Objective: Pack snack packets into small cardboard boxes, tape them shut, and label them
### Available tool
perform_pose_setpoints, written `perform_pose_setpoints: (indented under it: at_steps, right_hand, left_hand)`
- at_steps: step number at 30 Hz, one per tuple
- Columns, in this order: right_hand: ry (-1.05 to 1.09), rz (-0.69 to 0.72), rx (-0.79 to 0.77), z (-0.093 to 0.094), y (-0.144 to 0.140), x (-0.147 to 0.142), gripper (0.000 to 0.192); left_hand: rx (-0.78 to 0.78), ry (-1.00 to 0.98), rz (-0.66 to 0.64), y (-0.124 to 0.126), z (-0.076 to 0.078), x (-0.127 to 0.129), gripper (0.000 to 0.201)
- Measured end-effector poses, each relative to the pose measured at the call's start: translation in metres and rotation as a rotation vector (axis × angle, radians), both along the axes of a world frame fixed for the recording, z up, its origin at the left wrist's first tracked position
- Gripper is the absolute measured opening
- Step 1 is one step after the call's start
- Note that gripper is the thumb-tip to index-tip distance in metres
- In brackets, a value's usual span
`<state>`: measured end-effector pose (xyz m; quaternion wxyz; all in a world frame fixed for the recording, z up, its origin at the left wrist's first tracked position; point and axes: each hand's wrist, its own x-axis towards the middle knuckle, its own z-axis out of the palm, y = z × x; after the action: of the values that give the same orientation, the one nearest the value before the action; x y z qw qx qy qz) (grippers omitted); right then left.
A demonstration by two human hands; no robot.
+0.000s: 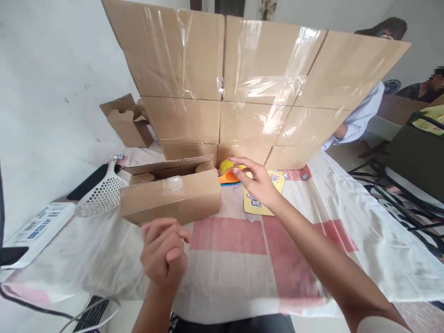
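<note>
My right hand (258, 181) reaches forward past the cardboard box's right end. Its thumb and fingertips are at a rounded yellow and orange thing (229, 175) with a blue lower edge, and appear to pinch its rim; its exact kind is unclear. My left hand (164, 252) is raised near the box's front side, fingers curled in, with nothing visible in it. The long, open-topped cardboard box (171, 196) has tape on its front face. Beside my right hand lies a yellow card-like sheet (265, 199) with small cartoon prints.
A tall taped cardboard panel (256, 74) stands behind. At left are a white perforated scoop (104, 192), a black flat object (90, 182), a white printed package (40, 229) and a smaller open carton (130, 125). Someone's sleeve (364, 115) shows behind the panel; a chair (412, 157) stands right.
</note>
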<state>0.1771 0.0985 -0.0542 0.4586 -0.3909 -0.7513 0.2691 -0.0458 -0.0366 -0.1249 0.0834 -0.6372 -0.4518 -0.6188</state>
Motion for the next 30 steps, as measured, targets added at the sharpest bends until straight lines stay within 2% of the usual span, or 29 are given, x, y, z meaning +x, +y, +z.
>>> perform_pose_setpoints:
  at_steps: [2, 5, 6, 8, 12, 14, 18, 24, 27, 30]
  right_hand:
    - [-0.009, 0.078, 0.027, 0.001, 0.010, -0.033, 0.043]
    - [-0.015, 0.150, 0.071, -0.005, 0.019, -0.064, 0.048]
    - [-0.004, 0.162, 0.084, -0.008, 0.019, -0.069, 0.046]
    - [0.041, 0.168, 0.106, -0.015, 0.018, -0.071, 0.039]
    - [0.098, 0.184, 0.170, -0.025, 0.014, -0.065, 0.031]
    - [0.111, 0.189, 0.199, -0.027, 0.014, -0.063, 0.030]
    - [0.161, 0.185, 0.202, -0.030, 0.016, -0.063, 0.028]
    - [0.177, 0.174, 0.188, -0.032, 0.020, -0.065, 0.028]
    - [0.178, 0.178, 0.203, -0.032, 0.023, -0.065, 0.025]
    - [0.195, 0.203, 0.202, -0.031, 0.022, -0.066, 0.023]
  left_hand:
    - [0.049, 0.093, 0.104, 0.008, 0.017, -0.014, 0.052]
    - [-0.052, 0.290, 0.285, 0.022, 0.032, -0.026, 0.016]
    - [-0.111, 0.345, 0.316, 0.025, 0.033, -0.028, 0.017]
    - [-0.186, 0.419, 0.325, 0.029, 0.030, -0.030, 0.032]
    - [-0.176, 0.477, 0.365, 0.029, 0.017, -0.030, 0.042]
    - [-0.193, 0.489, 0.396, 0.028, 0.016, -0.028, 0.040]
    - [-0.296, 0.481, 0.429, 0.026, 0.029, -0.026, 0.033]
    - [-0.508, 0.505, 0.396, 0.035, 0.055, -0.046, 0.056]
    - [-0.626, 0.574, 0.329, 0.042, 0.065, -0.057, 0.062]
    - [-0.720, 0.604, 0.263, 0.048, 0.071, -0.057, 0.068]
